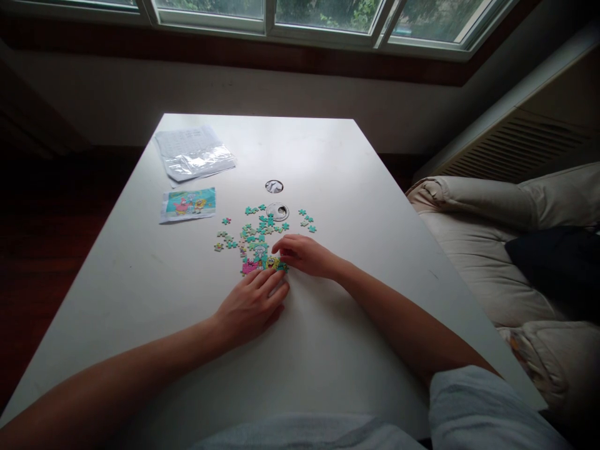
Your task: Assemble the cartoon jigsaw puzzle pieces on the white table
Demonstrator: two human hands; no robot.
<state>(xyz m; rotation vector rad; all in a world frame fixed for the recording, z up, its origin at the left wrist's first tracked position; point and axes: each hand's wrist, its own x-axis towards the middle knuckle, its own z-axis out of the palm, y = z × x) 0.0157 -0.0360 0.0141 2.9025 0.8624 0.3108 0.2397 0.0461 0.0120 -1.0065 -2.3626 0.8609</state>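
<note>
A partly joined jigsaw puzzle with colourful cartoon figures lies flat on the white table. My left hand rests palm down, its stretched fingertips on the puzzle's near edge. At the puzzle's right side is my right hand, its fingers loosely bent and a gap showing between thumb and forefinger. I see nothing held there, though the fingers partly cover the puzzle's right edge. Loose green puzzle pieces lie beyond the joined part, with more to its left and a few at the right.
A small cartoon picture sheet lies left of the pieces. Behind it are papers in a clear plastic sleeve. Two round metal-rimmed fittings, one a table hole, the other a disc, sit beyond the puzzle. A pale sofa stands at right.
</note>
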